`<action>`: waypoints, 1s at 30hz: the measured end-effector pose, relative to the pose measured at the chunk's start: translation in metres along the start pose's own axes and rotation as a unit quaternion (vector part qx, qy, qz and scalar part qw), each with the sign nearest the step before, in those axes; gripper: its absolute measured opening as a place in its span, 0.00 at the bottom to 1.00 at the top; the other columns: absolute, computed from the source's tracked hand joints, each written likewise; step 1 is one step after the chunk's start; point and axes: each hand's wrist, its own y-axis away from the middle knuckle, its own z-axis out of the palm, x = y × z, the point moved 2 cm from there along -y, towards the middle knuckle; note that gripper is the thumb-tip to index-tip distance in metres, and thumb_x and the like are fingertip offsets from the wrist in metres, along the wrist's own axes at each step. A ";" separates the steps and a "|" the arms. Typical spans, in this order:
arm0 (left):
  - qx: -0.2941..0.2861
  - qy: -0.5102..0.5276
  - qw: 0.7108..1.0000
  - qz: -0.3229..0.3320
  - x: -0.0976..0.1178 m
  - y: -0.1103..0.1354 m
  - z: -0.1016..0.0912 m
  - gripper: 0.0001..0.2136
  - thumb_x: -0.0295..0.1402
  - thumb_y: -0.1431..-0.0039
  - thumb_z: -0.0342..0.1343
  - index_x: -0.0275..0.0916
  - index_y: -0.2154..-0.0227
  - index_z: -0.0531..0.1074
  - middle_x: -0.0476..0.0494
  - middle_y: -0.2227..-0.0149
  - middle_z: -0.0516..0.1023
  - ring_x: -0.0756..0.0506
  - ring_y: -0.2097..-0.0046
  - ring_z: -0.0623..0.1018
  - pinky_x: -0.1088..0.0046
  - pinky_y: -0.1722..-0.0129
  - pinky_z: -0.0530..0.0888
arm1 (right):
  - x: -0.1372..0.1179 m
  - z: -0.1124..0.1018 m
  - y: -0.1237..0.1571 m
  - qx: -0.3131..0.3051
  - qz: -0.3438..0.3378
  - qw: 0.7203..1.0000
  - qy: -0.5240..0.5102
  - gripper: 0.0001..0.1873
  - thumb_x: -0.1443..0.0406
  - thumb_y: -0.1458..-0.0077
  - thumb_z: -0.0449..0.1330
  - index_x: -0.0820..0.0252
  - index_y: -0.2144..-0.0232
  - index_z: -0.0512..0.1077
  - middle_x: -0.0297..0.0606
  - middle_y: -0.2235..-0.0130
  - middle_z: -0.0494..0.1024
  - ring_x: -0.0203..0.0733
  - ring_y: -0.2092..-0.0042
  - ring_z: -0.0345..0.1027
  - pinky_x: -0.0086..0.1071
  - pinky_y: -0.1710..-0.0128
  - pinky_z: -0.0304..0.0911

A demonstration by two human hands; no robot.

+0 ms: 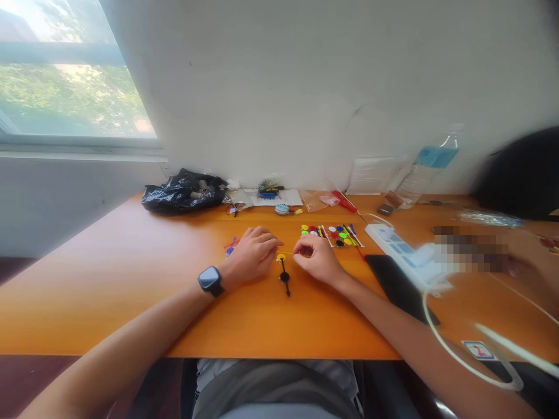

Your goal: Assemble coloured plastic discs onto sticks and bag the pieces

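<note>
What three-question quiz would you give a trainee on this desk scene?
1. Which wrist bears the smartwatch?
2. What lies on the table between the left hand and the right hand? A) a yellow disc with a black stick B) a water bottle C) a black bag
3. True or false: the pile of coloured pieces lies just beyond the right hand.
Key: 1 left; 2 A; 3 true.
</note>
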 end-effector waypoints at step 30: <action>-0.034 0.023 0.999 0.015 -0.008 0.001 0.015 0.11 0.36 0.25 0.50 0.42 0.53 0.77 0.42 0.59 0.82 0.43 0.58 0.75 0.64 0.53 0.69 | 0.008 0.011 0.002 -0.018 0.012 0.995 -0.094 0.05 0.66 0.39 0.62 0.57 0.66 0.78 0.38 0.64 0.82 0.43 0.62 0.76 0.36 0.58 0.71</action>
